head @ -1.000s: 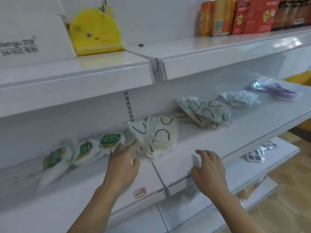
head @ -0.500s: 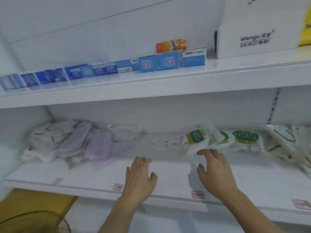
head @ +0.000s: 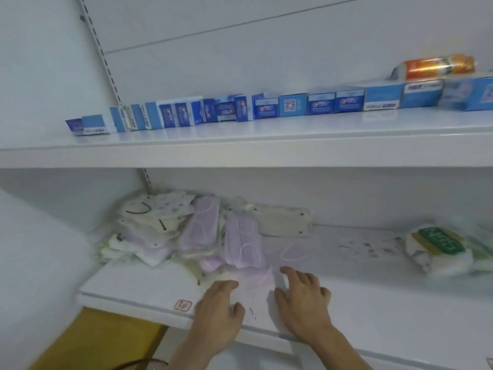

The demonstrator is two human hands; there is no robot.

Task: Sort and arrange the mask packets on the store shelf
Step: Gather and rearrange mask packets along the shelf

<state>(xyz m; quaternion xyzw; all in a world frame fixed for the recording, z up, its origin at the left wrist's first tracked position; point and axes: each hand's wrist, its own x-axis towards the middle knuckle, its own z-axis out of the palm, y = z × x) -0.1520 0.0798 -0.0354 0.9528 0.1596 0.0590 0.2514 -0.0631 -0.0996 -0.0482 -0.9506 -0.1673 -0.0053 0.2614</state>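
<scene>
Mask packets (head: 202,233) heaped, colours mixed. Left hand (head: 217,307) and right hand (head: 302,297) flat, fingers apart, gripping nothing. Suggest pinching the loose purple packet (head: 257,279) first, then stacking by colour.

On the lower shelf (head: 373,303), a heap of mask packets (head: 186,233) lies at the left end against the back wall. Before it, near the shelf's front edge, rest the left hand (head: 218,308) and, to its right, the right hand (head: 304,300). Another mask packet (head: 440,249) lies far right. A row of boxes (head: 266,108) stands on the upper shelf (head: 240,145) above.
</scene>
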